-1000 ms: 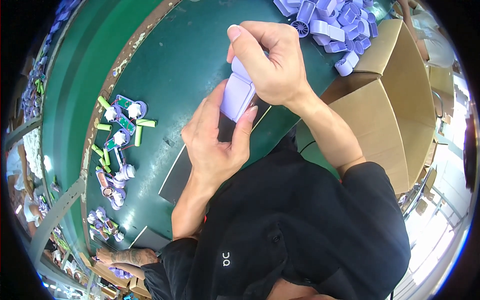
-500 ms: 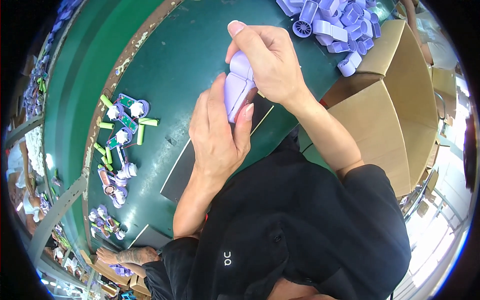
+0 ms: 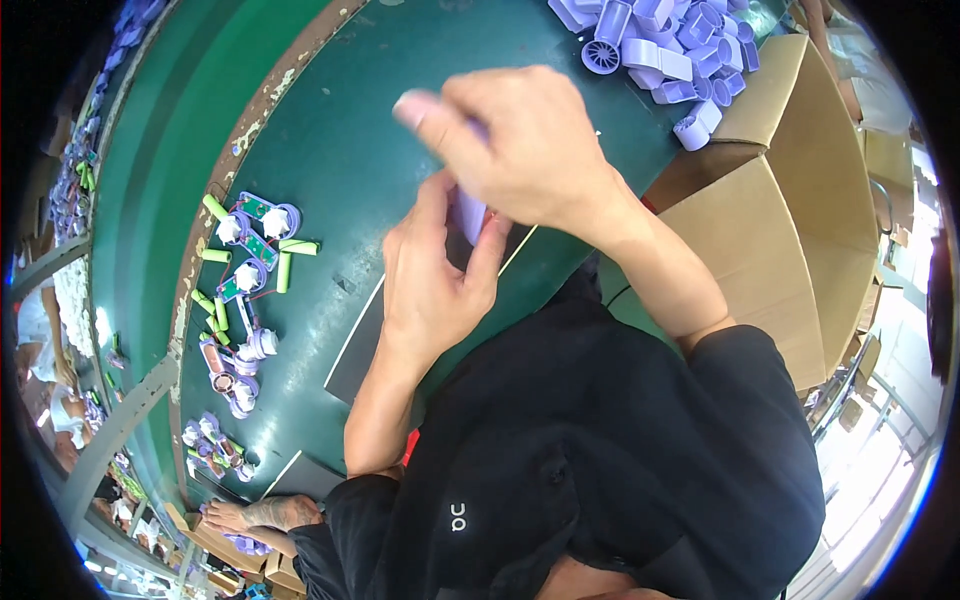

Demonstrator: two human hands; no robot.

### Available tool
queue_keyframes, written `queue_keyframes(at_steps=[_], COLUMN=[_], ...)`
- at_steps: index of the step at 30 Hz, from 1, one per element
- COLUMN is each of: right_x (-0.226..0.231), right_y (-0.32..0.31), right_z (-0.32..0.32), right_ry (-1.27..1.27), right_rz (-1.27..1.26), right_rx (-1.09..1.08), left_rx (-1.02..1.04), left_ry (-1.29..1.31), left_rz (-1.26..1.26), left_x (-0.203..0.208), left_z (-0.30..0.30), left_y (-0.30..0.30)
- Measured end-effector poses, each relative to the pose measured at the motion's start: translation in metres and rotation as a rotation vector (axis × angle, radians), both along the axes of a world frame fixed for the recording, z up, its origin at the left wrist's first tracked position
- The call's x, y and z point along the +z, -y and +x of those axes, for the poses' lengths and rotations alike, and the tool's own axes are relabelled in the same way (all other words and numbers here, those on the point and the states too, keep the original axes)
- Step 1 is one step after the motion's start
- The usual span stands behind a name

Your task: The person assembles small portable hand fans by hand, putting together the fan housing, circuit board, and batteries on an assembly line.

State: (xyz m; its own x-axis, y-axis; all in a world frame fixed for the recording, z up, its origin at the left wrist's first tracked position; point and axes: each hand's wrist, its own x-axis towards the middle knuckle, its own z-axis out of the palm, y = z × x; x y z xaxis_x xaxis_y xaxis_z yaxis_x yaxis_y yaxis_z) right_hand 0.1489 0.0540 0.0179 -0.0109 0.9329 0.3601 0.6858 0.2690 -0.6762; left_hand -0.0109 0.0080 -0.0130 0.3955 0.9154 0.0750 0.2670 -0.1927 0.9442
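Note:
Between my hands is a light purple plastic casing (image 3: 468,216), mostly covered by fingers. My left hand (image 3: 432,275) grips its lower part, with the thumb on one side and the fingers on the other. My right hand (image 3: 530,145) is curled over the upper end, its thumb smeared by motion. A bit of purple shows beneath that thumb, and the right fingertips are hidden. Below the hands, a dark flat mat (image 3: 357,345) lies on the green table (image 3: 350,120), partly under my left forearm.
Several purple assemblies (image 3: 245,275) with green boards, white parts and light green cylindrical batteries line the table's left side. Purple plastic shells (image 3: 690,60) are heaped at the far right, beside an open cardboard box (image 3: 770,260). Another person's tattooed forearm (image 3: 280,512) rests at lower left.
My right hand has moved left and slightly down over the casing's upper end, turning so that it covers more of it. My left hand keeps its grip almost in place.

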Motion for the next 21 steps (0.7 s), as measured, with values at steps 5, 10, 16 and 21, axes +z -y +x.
queue_keyframes(at_steps=[5, 10, 16, 21], right_x=[0.022, 0.034, 0.015, -0.002], right_y=[0.003, 0.016, 0.018, 0.012], right_z=[0.009, 0.035, 0.035, 0.019], right_ry=[-0.077, -0.291, -0.281, -0.215], right_rz=[0.058, -0.257, -0.227, -0.233], right_rx=[0.2, 0.136, 0.093, 0.175], left_rx=[-0.042, -0.05, 0.026, 0.171], left_ry=[0.676, 0.877, 0.982, 0.918], left_rz=[-0.699, -0.74, -0.646, -0.167], left_x=[-0.002, -0.013, -0.004, 0.031], left_z=[-0.018, -0.042, -0.072, -0.161], left_y=[-0.009, -0.019, -0.031, -0.094])
